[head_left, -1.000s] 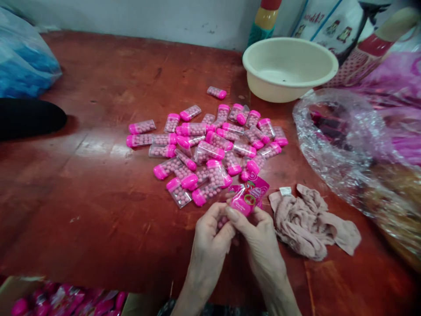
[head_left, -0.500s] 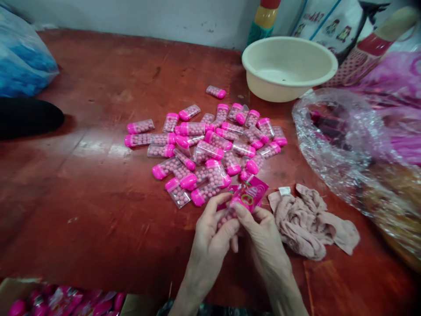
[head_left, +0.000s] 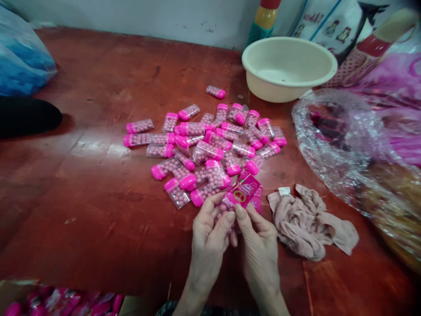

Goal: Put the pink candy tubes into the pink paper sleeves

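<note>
My left hand (head_left: 208, 239) is closed around a clear candy container (head_left: 221, 211) filled with pink balls. Against the container lies a pink printed label (head_left: 242, 189), pinched by my right hand (head_left: 259, 241) between thumb and fingers. The two thumbs nearly meet over the container's lower part, and the fingers hide its end. Just beyond my hands spreads a pile of similar candy containers (head_left: 213, 151) with bright pink caps, lying at many angles on the red-brown table (head_left: 98, 210).
A crumpled beige cloth (head_left: 304, 224) lies right of my hands. Behind it are a clear plastic bag (head_left: 329, 145) and a cream basin (head_left: 289, 90). At lower left stands a cardboard box (head_left: 133, 305) of pink packed items. A blue-filled bag (head_left: 24, 57) sits far left.
The pink label has tilted and shifted slightly left and down against the container, showing more of its printed face. My right hand has moved a little left, its thumb now closer to the left thumb.
</note>
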The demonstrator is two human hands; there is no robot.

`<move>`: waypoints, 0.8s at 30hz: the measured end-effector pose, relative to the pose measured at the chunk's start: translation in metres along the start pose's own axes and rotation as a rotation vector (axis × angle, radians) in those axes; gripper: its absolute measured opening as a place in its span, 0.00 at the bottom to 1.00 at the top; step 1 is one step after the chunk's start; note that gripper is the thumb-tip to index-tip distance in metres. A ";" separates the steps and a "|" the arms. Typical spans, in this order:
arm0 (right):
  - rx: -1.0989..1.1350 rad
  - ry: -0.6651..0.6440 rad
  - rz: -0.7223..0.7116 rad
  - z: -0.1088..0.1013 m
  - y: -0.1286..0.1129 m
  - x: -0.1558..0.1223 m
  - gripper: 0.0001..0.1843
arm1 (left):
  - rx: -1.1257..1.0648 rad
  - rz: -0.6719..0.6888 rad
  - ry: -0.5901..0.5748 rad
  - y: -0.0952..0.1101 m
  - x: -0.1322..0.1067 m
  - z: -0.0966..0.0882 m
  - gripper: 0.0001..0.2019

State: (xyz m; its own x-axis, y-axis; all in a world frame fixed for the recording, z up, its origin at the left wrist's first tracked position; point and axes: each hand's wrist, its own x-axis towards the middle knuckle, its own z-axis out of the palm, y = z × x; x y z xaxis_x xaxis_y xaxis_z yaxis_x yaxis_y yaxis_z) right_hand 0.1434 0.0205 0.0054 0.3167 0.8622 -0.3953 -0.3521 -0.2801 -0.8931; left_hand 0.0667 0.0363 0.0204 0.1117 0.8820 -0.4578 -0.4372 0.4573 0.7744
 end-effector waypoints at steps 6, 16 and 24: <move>0.082 -0.065 0.076 -0.006 -0.013 0.018 0.11 | 0.192 0.029 -0.093 0.000 0.000 -0.003 0.03; -0.161 -0.172 0.184 -0.012 -0.021 0.026 0.14 | 0.014 -0.129 -0.205 -0.002 0.009 -0.006 0.12; -0.143 -0.234 0.125 -0.013 -0.015 0.019 0.11 | -0.298 -0.235 -0.217 0.008 0.011 -0.014 0.21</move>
State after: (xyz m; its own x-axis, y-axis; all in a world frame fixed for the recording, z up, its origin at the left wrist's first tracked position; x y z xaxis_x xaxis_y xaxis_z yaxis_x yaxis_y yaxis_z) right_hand 0.1666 0.0356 0.0080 0.0610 0.8865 -0.4587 -0.2423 -0.4327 -0.8684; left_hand 0.0517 0.0477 0.0154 0.4098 0.7760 -0.4796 -0.6121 0.6237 0.4861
